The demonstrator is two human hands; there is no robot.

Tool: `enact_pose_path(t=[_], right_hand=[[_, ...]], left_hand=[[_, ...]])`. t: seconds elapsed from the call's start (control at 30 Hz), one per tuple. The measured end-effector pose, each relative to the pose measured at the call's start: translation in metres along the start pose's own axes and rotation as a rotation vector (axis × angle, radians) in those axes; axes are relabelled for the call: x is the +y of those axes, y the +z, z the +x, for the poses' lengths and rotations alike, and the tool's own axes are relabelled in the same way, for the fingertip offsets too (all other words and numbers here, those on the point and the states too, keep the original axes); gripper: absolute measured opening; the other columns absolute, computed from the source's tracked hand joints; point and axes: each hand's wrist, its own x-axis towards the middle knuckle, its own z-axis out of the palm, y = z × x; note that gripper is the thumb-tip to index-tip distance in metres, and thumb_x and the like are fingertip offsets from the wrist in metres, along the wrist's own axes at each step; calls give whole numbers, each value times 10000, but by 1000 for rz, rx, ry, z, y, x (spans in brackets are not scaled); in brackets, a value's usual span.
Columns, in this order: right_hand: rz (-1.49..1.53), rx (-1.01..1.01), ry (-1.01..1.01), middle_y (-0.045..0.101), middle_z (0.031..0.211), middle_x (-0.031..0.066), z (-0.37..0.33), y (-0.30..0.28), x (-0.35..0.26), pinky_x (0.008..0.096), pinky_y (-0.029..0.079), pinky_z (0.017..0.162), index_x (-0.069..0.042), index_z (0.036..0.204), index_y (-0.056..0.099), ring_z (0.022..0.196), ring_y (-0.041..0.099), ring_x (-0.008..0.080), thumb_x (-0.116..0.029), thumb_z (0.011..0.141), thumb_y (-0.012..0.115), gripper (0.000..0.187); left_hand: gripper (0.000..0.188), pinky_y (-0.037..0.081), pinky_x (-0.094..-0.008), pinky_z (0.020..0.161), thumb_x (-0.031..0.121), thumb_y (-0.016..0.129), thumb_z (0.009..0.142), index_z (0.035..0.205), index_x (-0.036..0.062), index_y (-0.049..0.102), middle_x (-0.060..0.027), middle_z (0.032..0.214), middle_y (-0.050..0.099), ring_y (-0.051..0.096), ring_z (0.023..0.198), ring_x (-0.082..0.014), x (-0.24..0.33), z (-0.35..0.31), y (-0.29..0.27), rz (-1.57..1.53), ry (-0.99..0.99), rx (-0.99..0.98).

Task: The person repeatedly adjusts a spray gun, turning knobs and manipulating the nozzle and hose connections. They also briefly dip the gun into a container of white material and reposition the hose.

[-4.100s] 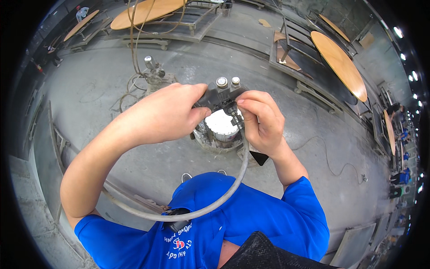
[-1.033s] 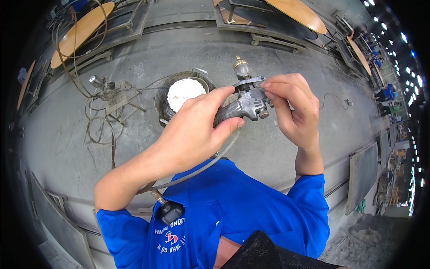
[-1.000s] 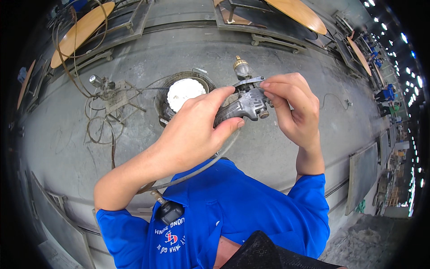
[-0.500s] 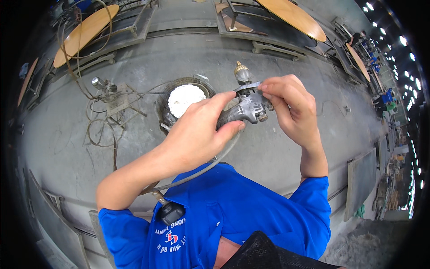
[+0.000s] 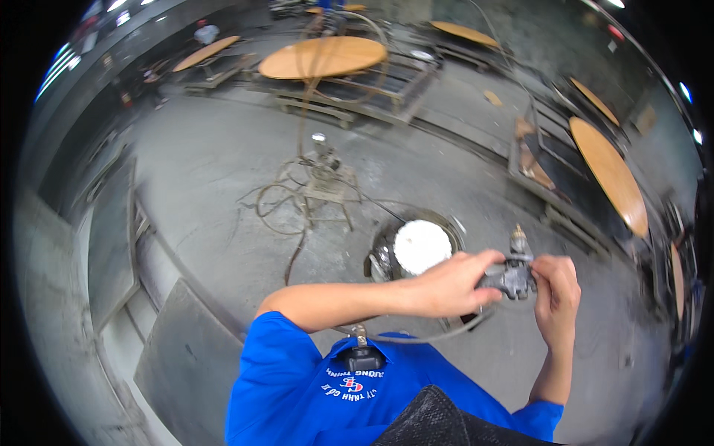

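A dark metal spray gun [image 5: 513,279] with a brass-coloured nozzle pointing away from me is between my two hands. My left hand [image 5: 448,285] is wrapped round its handle from the left. At the other end of the gun, my right hand [image 5: 556,296] pinches a small part on the right side; the fingers hide what that part is. A grey hose [image 5: 416,339] runs from below the gun toward my chest. Left of the gun stands a dark bucket [image 5: 455,227] with a white round, scalloped-edged surface [image 5: 422,247] in its top.
A small pump [image 5: 325,160] stands on a metal stand [image 5: 327,195] with looped hoses around it. Oval wooden tabletops [image 5: 323,58] lie on low racks at the back and the right [image 5: 610,175]. Dark panels [image 5: 186,364] lean at the left. A person [image 5: 206,32] is far back.
My view has swung to the left, so the pump, bucket and tabletops sit further right in the picture. Both hands keep their hold on the spray gun.
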Motion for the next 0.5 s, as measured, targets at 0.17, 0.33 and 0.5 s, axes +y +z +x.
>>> enact_pose_path(t=[0.17, 0.33, 0.5], right_hand=[[125, -26, -135, 689, 957, 199, 16, 15, 18, 448, 518, 813, 19, 974, 683, 882, 638, 376, 106, 885, 662, 126], [179, -183, -156, 715, 1023, 177, 52, 34, 35, 395, 546, 884, 3, 1080, 724, 944, 677, 305, 24, 975, 694, 111], [297, -157, -280, 710, 1032, 174, 74, 58, 57, 366, 541, 897, 16, 1112, 707, 974, 674, 303, 33, 995, 666, 125]], left_hand=[[585, 537, -451, 700, 204, 740, 916, 1413, -40, 551, -234, 849, 702, 690, 752, -349, -10, -3, 5, -69, 112, 85], [614, 511, -421, 658, 199, 765, 885, 1392, -95, 581, -225, 800, 688, 668, 702, -299, -36, -1, -13, 8, 67, 170], [641, 544, -408, 721, 239, 770, 890, 1402, -99, 584, -233, 894, 738, 712, 797, -291, -63, 9, -14, -37, 27, 282]])
